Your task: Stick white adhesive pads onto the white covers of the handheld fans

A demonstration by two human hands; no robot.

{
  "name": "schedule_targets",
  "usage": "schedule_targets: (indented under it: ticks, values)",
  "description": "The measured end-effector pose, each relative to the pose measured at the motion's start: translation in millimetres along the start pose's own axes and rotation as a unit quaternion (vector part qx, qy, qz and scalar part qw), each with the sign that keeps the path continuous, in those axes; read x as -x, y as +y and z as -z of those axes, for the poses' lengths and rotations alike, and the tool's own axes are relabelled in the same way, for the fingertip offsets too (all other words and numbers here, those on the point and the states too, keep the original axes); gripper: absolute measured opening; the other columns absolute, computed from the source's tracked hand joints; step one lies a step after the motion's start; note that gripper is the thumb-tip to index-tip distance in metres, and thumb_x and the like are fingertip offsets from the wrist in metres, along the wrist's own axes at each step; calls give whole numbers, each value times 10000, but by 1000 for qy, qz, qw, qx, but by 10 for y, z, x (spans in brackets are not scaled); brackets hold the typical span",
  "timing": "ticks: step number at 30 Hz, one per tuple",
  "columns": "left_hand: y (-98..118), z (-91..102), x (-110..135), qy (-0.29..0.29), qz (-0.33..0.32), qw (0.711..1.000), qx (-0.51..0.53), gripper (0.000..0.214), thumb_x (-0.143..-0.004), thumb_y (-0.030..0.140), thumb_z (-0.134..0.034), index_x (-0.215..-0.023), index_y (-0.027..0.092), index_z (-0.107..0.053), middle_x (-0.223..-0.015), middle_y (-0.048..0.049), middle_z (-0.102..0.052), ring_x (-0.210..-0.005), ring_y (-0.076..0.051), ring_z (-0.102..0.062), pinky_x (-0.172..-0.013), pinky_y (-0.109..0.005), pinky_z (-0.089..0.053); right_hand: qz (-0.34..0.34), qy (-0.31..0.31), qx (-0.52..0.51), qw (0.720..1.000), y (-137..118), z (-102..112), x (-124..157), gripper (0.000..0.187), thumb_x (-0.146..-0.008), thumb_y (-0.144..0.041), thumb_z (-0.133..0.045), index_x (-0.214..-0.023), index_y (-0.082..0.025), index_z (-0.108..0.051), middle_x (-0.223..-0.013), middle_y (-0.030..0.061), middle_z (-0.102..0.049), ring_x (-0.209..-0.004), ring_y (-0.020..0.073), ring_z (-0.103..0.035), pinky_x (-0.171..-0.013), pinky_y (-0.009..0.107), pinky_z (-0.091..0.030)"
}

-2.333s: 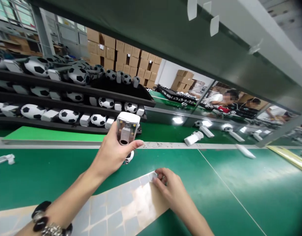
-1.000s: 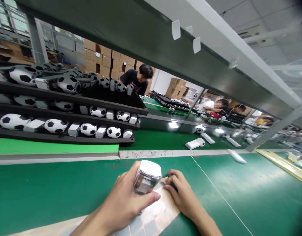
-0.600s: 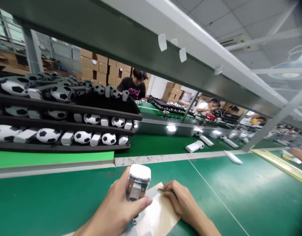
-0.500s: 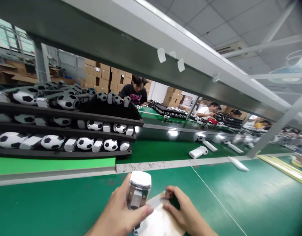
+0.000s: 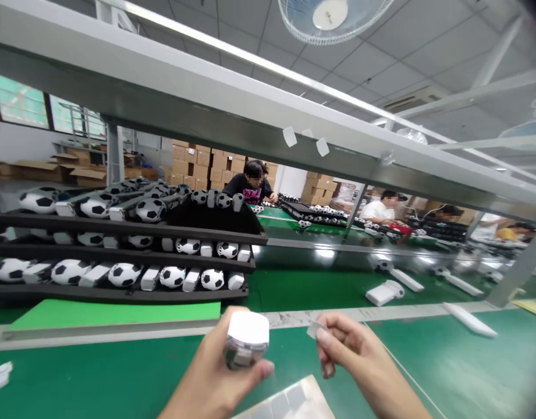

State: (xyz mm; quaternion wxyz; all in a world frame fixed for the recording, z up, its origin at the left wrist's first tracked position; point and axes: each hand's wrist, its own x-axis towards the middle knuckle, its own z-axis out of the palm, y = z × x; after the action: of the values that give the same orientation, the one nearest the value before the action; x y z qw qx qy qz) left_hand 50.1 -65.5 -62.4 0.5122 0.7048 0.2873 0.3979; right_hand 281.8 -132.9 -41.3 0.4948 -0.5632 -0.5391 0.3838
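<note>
Head view: both hands grip something above the green bench.
The left hand clamps a white-capped clear part; the right hand pinches a small sticker just beside its cap, apart. The sticker sheet lies below; bare bench runs rightward.

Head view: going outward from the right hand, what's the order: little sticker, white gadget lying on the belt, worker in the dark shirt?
1. little sticker: pinched by the right hand.
2. white gadget: lying beyond, to the right.
3. worker in the dark shirt: far back, left.
</note>
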Motion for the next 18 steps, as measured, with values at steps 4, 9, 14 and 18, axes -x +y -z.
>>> schedule_targets:
  ticks: [4, 9, 14, 18]
  values:
    - [169, 300, -42, 70, -107, 986, -111, 208, -912, 406, -629, -1009, 230, -577, -827, -4, -608, -705, -147, -553, -629, -224, -463, 27, -81, -117, 989, -681, -435, -58, 325, -862, -501, -736, -965, -194, -760, -638, -8, -656, -529, 90, -603, -538, 204, -481]
    - [227, 529, -48, 87, -251, 925, -270, 252, -895, 100, -542, -1073, 276, -520, -940, 12, -635, -757, -136, -605, -699, -228, -476, 6, -64, -209, 976, -850, -845, -61, 383, -695, -579, -844, -829, -222, -807, -572, -16, -623, -500, 81, -556, -500, 191, -476]
    - [247, 543, -63, 90, -298, 881, -356, 294, -868, 46, -502, -1066, 263, -483, -937, 1, -632, -753, -146, -582, -682, -248, -461, 2, -107, -229, 967, -740, -884, -113, 358, -757, -567, -806, -844, -226, -739, -576, -32, -610, -541, 80, -571, -550, 185, -497]
    - [246, 543, -77, 84, -298, 878, -365, 324, -842, 21, -501, -1060, 259, -473, -932, 2, -632, -761, -146, -599, -710, -259, -469, -43, -81, -267, 959, -793, -878, -88, 549, -669, -550, -878, -1062, -249, -640, -587, -58, -640, -553, 99, -621, -572, 201, -541]
